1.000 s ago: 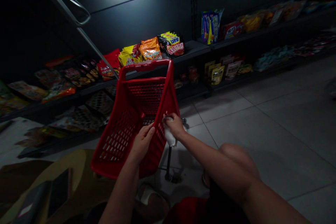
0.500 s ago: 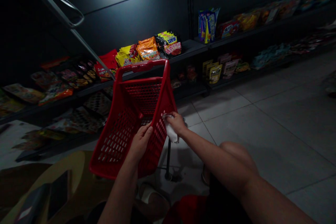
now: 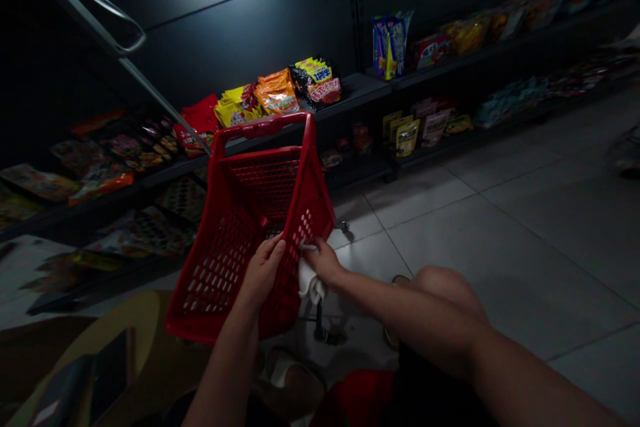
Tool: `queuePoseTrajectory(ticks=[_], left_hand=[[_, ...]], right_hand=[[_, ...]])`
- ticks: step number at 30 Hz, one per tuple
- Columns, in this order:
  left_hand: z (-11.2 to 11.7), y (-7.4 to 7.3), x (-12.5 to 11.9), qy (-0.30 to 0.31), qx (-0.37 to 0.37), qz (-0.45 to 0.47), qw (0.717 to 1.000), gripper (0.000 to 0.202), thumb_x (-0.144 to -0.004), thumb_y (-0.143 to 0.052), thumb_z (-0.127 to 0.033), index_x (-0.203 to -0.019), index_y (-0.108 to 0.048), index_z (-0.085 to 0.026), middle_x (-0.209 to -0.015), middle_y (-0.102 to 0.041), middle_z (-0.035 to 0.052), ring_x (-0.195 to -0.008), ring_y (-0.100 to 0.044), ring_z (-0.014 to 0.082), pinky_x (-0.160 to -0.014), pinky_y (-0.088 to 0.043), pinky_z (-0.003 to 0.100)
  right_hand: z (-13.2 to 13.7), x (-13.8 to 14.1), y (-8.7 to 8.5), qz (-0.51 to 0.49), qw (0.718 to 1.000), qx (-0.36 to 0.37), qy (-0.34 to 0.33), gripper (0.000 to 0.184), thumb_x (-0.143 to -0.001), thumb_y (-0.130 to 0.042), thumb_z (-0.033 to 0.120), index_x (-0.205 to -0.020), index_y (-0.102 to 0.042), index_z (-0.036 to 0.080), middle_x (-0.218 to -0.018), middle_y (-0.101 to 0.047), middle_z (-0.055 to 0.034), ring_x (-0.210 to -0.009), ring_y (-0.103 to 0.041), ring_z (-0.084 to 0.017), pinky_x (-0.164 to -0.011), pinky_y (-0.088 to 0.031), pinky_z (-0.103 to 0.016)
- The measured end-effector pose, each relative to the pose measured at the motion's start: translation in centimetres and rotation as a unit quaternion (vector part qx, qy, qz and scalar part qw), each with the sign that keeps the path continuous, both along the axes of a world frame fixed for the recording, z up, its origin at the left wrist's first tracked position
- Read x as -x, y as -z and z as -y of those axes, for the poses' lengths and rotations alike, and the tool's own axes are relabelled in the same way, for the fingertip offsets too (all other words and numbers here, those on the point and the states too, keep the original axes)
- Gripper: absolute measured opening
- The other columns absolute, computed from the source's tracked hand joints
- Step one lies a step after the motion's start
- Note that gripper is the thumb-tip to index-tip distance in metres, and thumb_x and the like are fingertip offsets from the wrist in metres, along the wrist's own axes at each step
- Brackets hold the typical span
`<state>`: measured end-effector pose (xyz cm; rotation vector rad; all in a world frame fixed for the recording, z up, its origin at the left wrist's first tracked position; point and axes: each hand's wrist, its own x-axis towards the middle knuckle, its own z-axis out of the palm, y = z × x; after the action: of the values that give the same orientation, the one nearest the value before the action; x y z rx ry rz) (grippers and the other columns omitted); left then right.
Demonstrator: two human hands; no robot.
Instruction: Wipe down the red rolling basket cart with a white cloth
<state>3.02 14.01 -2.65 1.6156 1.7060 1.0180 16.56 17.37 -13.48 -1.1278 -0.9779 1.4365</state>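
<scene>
A red plastic shopping basket cart [image 3: 187, 320] with slotted sides and a raised handle stands in front of me, tilted in my view. My left hand [image 3: 263, 268] is closed over the basket's near right rim. My right hand [image 3: 321, 260] presses a crumpled white cloth [image 3: 311, 285] against the outer face of the right side wall. Part of the cloth hangs below my fingers, and my fingertips are partly hidden behind it. Inside, the visible part of the basket holds nothing.
Dark shelves [image 3: 365, 85] with snack packets [image 3: 277, 91] run behind the cart. A metal pole [image 3: 160, 100] slants down to its handle. At lower left, a round stool-like surface [image 3: 145, 320] carries a dark flat object [image 3: 113, 370]. Grey floor tiles [image 3: 500, 240] lie to the right.
My right hand and the cloth have slid down and toward me along the basket's outer wall. My left hand keeps its hold on the rim. The view has shifted slightly.
</scene>
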Motion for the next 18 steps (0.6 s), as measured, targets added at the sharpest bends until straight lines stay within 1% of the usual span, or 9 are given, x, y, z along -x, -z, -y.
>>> queuePoseTrajectory(ticks=[3, 5, 6, 8, 10, 11, 15, 16, 18], left_hand=[[0.1, -0.1, -0.1, -0.001, -0.001, -0.002, 1.000, 0.051, -0.088, -0.054, -0.053, -0.122, -0.066, -0.018, -0.127, -0.065, 0.0100, -0.121, -0.058, 0.0229, -0.110, -0.040, 0.040], [0.1, -0.1, -0.1, -0.001, -0.003, 0.001, 1.000, 0.050, -0.089, -0.053, -0.053, -0.121, -0.066, -0.018, -0.128, -0.064, 0.0098, -0.121, -0.058, 0.0226, -0.110, -0.040, 0.039], [0.2, -0.1, -0.1, -0.001, -0.004, 0.002, 1.000, 0.050, -0.089, -0.053, -0.053, -0.121, -0.066, -0.018, -0.128, -0.064, 0.0096, -0.121, -0.058, 0.0224, -0.110, -0.040, 0.039], [0.3, 0.0, -0.1, 0.001, -0.004, 0.002, 1.000, 0.049, -0.089, -0.054, -0.052, -0.122, -0.066, -0.018, -0.127, -0.065, 0.0090, -0.121, -0.057, 0.0219, -0.109, -0.040, 0.038], [0.3, 0.0, 0.0, 0.003, -0.003, -0.001, 1.000, 0.049, -0.089, -0.054, -0.052, -0.123, -0.065, -0.018, -0.126, -0.065, 0.0085, -0.121, -0.057, 0.0216, -0.109, -0.041, 0.038], [0.3, 0.0, 0.0, 0.004, -0.004, -0.002, 1.000, 0.048, -0.089, -0.054, -0.052, -0.123, -0.065, -0.018, -0.126, -0.065, 0.0082, -0.120, -0.058, 0.0215, -0.109, -0.041, 0.037], [0.2, -0.1, -0.1, 0.016, -0.016, -0.010, 1.000, 0.046, -0.090, -0.053, -0.051, -0.121, -0.066, -0.020, -0.123, -0.066, 0.0069, -0.119, -0.058, 0.0209, -0.106, -0.043, 0.036], [0.2, -0.1, -0.1, 0.018, -0.020, -0.013, 1.000, 0.046, -0.090, -0.053, -0.051, -0.121, -0.066, -0.020, -0.122, -0.066, 0.0067, -0.119, -0.058, 0.0208, -0.106, -0.043, 0.036], [0.2, -0.2, -0.2, 0.015, -0.024, -0.017, 0.999, 0.045, -0.089, -0.054, -0.050, -0.120, -0.067, -0.020, -0.121, -0.066, 0.0067, -0.118, -0.059, 0.0209, -0.106, -0.043, 0.036]], right_hand=[[-2.6, -1.6, -0.3, 0.051, 0.998, 0.020, 0.039, 0.030, -0.075, -0.057, 0.024, -0.102, -0.067, 0.020, -0.099, -0.073, -0.0028, -0.086, -0.066, -0.017, -0.075, -0.051, -0.026], [-4.3, -2.4, -0.4, 0.070, 0.996, 0.037, 0.043, 0.029, -0.075, -0.057, 0.022, -0.101, -0.069, 0.019, -0.097, -0.074, -0.0037, -0.085, -0.067, -0.018, -0.075, -0.051, -0.027], [-4.8, -2.6, -0.4, 0.083, 0.996, 0.028, 0.033, 0.027, -0.074, -0.059, 0.021, -0.098, -0.071, 0.019, -0.096, -0.074, -0.0041, -0.086, -0.067, -0.019, -0.077, -0.051, -0.027], [-5.1, -2.7, -0.3, 0.116, 0.993, -0.015, 0.006, 0.022, -0.073, -0.063, 0.021, -0.092, -0.073, 0.019, -0.096, -0.075, -0.0050, -0.090, -0.068, -0.020, -0.081, -0.050, -0.028], [-5.0, -2.7, -0.1, 0.151, 0.987, -0.051, -0.013, 0.021, -0.075, -0.063, 0.021, -0.092, -0.074, 0.019, -0.098, -0.076, -0.0059, -0.094, -0.068, -0.021, -0.085, -0.050, -0.029], [-4.9, -2.6, 0.0, 0.159, 0.986, -0.057, -0.017, 0.021, -0.077, -0.062, 0.021, -0.094, -0.074, 0.020, -0.099, -0.076, -0.0061, -0.095, -0.068, -0.021, -0.087, -0.049, -0.030], [-4.5, -2.4, 0.1, 0.123, 0.991, -0.041, -0.014, 0.026, -0.079, -0.060, 0.020, -0.101, -0.073, 0.022, -0.108, -0.074, -0.0046, -0.103, -0.067, -0.020, -0.092, -0.049, -0.030], [-4.4, -2.3, 0.1, 0.097, 0.995, -0.031, -0.018, 0.028, -0.080, -0.060, 0.021, -0.104, -0.073, 0.023, -0.109, -0.074, -0.0039, -0.102, -0.067, -0.019, -0.091, -0.050, -0.030], [-4.2, -2.1, 0.0, 0.039, 0.998, 0.014, -0.041, 0.030, -0.081, -0.058, 0.022, -0.108, -0.071, 0.022, -0.101, -0.075, -0.0037, -0.091, -0.069, -0.019, -0.081, -0.053, -0.030]])
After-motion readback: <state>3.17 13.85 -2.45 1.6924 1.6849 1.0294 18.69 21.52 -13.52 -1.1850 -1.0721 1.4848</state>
